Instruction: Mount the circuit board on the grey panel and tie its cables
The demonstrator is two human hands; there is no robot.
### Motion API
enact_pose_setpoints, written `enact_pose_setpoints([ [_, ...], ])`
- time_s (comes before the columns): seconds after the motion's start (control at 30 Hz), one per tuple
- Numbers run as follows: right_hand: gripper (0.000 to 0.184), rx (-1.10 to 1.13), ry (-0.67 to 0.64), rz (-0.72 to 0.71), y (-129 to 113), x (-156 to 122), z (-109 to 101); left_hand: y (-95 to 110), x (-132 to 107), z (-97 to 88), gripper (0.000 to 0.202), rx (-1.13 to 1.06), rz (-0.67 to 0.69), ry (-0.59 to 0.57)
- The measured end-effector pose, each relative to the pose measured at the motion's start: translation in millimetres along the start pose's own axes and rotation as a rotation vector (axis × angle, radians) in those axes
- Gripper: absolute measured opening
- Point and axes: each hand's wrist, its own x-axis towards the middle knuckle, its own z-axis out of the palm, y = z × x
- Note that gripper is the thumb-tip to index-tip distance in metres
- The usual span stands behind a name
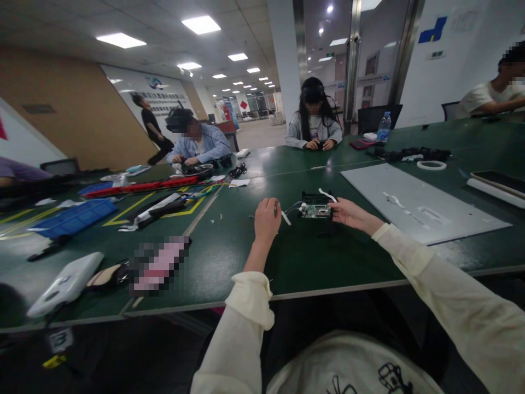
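Observation:
In front of me on the green table is a small green circuit board (316, 210) in a black frame (310, 196). My right hand (348, 213) grips its right edge between thumb and fingers. A white strip (327, 195) rises at the board's upper right. To the left of the board, my left hand (267, 218) is closed with curled fingers; what they hold is hidden. Thin grey wires (292, 208) run from the board's left side toward this hand. Another white strip (286, 218) lies close beside its fingers.
A grey panel (422, 205) lies at right, with white pieces on it. At left are a blue basket (74, 218), a white device (68, 282) and a pink item (162, 265). Two people (314, 123) sit across the table. A bottle (384, 128) stands far right.

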Motion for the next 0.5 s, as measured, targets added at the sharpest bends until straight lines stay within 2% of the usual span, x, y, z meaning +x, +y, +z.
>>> enact_pose_setpoints([
  [0.07,0.016,-0.090,-0.057,0.013,5,-2,5,8,-1,0.4,0.025,-0.003,0.053,-0.047],
  [0.17,0.013,-0.256,-0.088,-0.007,10,-2,5,24,-4,3.8,0.035,-0.028,0.187,-0.183],
  [0.27,0.021,-0.481,0.000,-0.066,13,3,-3,37,-8,7.9,0.045,-0.056,0.324,-0.357],
  [0.37,0.035,-0.830,0.101,-0.196,10,12,-18,43,-11,10.2,0.051,-0.048,0.387,-0.512],
  [0.43,0.038,-1.045,0.173,-0.276,2,18,-33,43,-11,10.9,0.052,-0.032,0.397,-0.565],
  [0.5,0.033,-1.189,0.283,-0.330,-12,21,-51,41,-11,11.7,0.052,-0.022,0.399,-0.579],
])
